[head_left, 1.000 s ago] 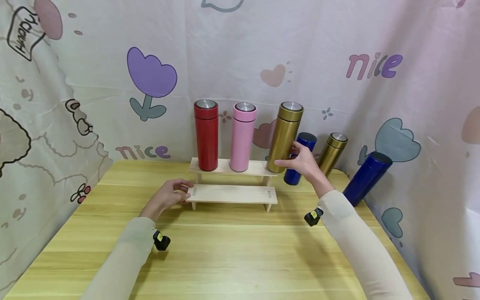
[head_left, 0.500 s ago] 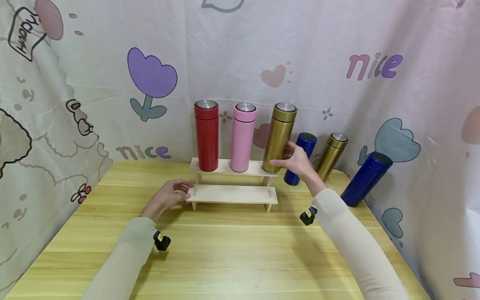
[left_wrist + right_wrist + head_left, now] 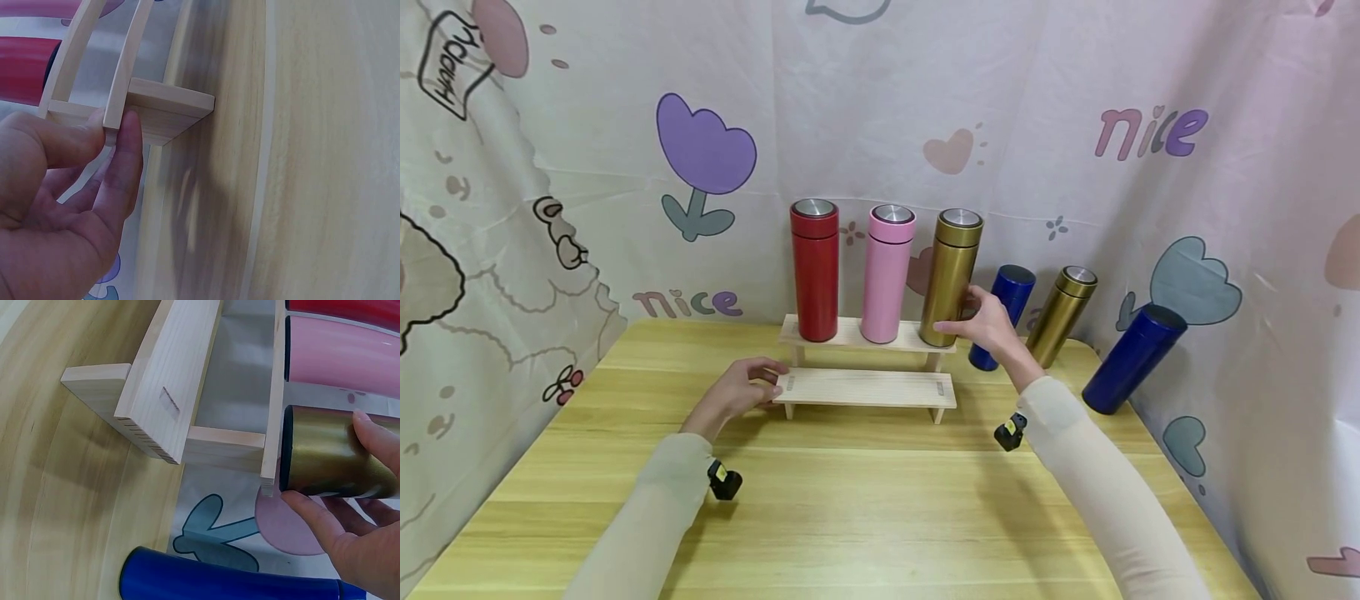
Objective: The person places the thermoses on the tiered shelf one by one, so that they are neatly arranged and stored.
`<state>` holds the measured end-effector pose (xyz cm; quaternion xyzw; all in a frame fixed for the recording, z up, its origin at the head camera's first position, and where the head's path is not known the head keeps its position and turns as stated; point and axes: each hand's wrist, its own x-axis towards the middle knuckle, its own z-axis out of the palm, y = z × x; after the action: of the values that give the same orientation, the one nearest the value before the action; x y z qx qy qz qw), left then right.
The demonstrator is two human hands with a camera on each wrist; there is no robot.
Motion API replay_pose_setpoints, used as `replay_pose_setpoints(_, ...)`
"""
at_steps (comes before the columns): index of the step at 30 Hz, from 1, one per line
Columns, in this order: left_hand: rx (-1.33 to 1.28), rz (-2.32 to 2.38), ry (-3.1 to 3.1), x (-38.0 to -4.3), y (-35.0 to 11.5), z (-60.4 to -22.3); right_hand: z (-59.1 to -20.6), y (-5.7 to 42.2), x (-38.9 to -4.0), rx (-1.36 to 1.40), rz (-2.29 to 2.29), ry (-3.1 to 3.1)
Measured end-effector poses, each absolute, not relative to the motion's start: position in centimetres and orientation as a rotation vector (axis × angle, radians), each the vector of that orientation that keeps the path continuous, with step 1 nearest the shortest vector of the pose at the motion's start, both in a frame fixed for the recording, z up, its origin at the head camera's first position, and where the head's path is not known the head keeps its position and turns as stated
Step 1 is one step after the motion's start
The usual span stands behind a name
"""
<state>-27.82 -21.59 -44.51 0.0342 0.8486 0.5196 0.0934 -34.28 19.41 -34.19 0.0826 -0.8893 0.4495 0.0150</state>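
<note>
On the light wooden table (image 3: 880, 517) there is a wooden stand (image 3: 865, 388) with two steps. On its far, higher step, the gold bottle (image 3: 951, 279) is at the right end; the pink bottle (image 3: 886, 283) and the red bottle (image 3: 816, 283) stand to the left. The right hand (image 3: 991, 325) holds the gold bottle by its lower half. The left hand (image 3: 739, 392) pinches the near step's left end.

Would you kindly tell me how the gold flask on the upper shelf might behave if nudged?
The gold flask would probably tip fairly easily, being tall and narrow on the upper shelf. Its smooth, shiny side may feel slippery to the right hand. If it fell over, its round body would likely roll.
</note>
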Motion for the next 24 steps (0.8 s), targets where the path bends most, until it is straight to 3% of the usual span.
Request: replay_pose_setpoints(24,0.109,1.536,2.532,-27.86,-21.63,-44.64,-34.65,18.85,-34.39,0.212,1.435,-2.773)
